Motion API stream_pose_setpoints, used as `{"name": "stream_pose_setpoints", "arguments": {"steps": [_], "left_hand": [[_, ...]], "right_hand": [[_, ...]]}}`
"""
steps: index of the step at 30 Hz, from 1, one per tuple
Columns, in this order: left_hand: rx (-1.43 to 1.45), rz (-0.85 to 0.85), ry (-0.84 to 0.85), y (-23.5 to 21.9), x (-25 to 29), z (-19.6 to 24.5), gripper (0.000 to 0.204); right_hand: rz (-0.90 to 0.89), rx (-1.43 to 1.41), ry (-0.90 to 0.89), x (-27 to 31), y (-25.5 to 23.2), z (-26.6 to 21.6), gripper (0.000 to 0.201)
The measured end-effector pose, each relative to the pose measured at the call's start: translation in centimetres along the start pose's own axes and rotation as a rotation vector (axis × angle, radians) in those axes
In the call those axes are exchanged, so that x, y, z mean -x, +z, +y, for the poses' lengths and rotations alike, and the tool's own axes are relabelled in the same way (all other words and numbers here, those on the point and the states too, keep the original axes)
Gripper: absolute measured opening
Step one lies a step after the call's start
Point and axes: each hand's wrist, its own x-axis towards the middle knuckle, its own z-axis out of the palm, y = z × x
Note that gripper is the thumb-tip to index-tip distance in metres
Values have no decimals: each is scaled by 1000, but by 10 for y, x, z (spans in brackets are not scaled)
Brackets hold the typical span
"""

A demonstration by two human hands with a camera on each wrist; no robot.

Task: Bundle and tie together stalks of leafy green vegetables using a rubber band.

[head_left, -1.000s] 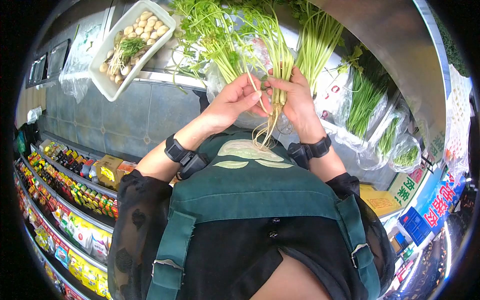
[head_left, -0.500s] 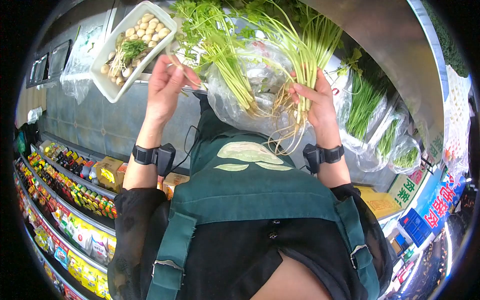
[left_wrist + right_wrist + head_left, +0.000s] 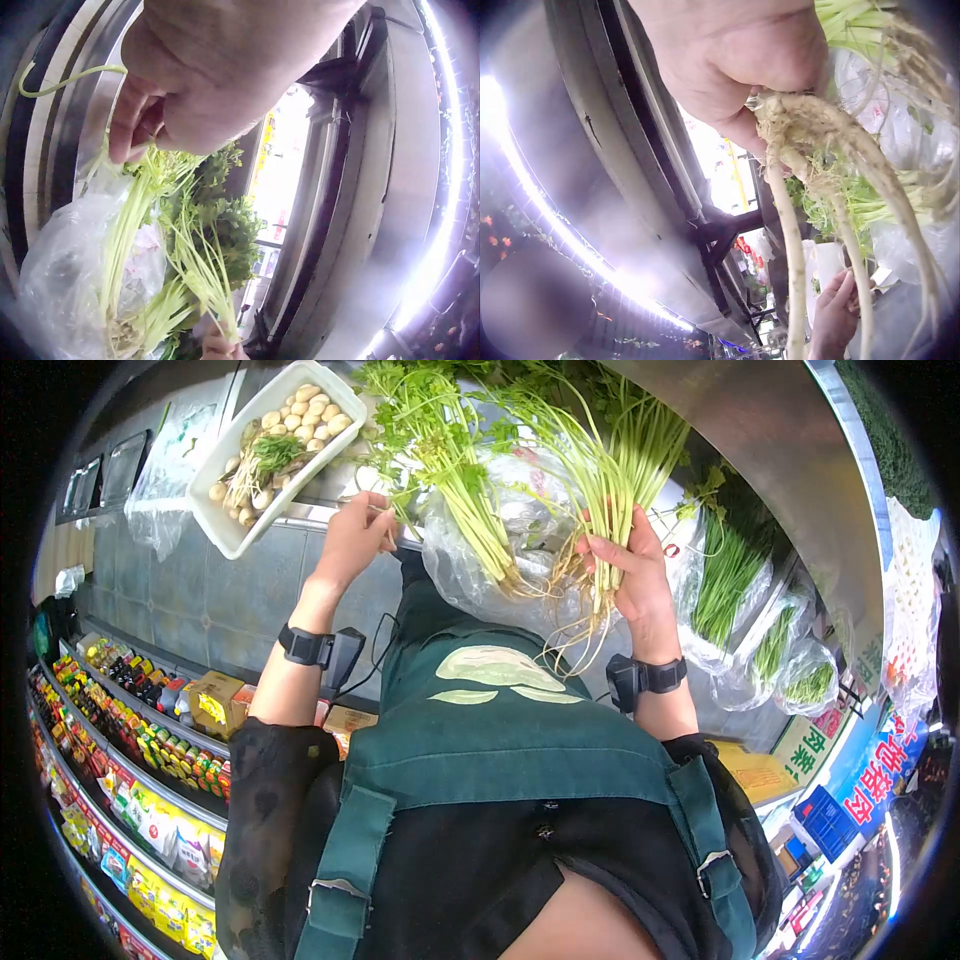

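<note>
My right hand [image 3: 640, 570] grips a bunch of thin-stalked celery [image 3: 608, 485] just above its roots. Long pale roots [image 3: 795, 255] dangle below that hand in the right wrist view. Over the counter's front edge, left of the leafy bunches, my left hand [image 3: 350, 538] pinches a thin pale stalk [image 3: 69, 78] that curls out past the hand in the left wrist view. Between the hands, a second celery bunch [image 3: 470, 510] lies on a clear plastic bag [image 3: 455, 565], roots toward me. Behind the gripped bunch, further celery stalks [image 3: 655, 440] lie on the counter.
A white tub [image 3: 207, 525] of round pale vegetables and small greens stands at the counter's left. To the right lie bagged thin green stems [image 3: 722, 585]. Shelves of bottles and packets [image 3: 150, 740] line the left, above a tiled floor [image 3: 240, 585].
My left hand has left the bunch, moving left with a thin stalk, and has turned palm-down near the counter edge. My right hand has shifted right with the bunch.
</note>
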Motion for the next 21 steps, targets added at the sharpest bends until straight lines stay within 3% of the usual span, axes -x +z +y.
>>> {"name": "stream_pose_setpoints", "arguments": {"steps": [1, 2, 7, 9, 10, 12, 14, 15, 18, 21], "left_hand": [[-297, 90, 90, 0, -3, -4, 33], [-295, 90, 93, 1, -6, -7, 33], [47, -342, 249, 39, 15, 54, 42], [631, -740, 29, 75, 23, 57, 46], [630, -739, 31, 88, 27, 62, 46], [1144, -907, -79, 111, 32, 70, 48], [1250, -876, -147, 129, 27, 64, 48], [1353, -831, -212, 135, 25, 61, 47], [1414, -825, -200, 149, 25, 53, 41], [1395, -746, -243, 155, 29, 53, 35]], "right_hand": [[-1, 1, -1, 1, 2, -1, 48], [-2, 19, 1, 2, 4, -2, 49], [-32, 27, -2, 3, 15, -1, 49], [-55, 48, 1, 0, 31, 4, 47], [-68, 68, 1, 0, 38, 7, 45], [-82, 130, 43, 2, 40, 15, 43], [-121, 729, -119, 2, 25, 36, 46], [-97, 672, -49, 6, 24, 40, 49], [-90, 864, -49, 16, 18, 44, 51], [-92, 835, -24, 24, 16, 43, 57]]}}
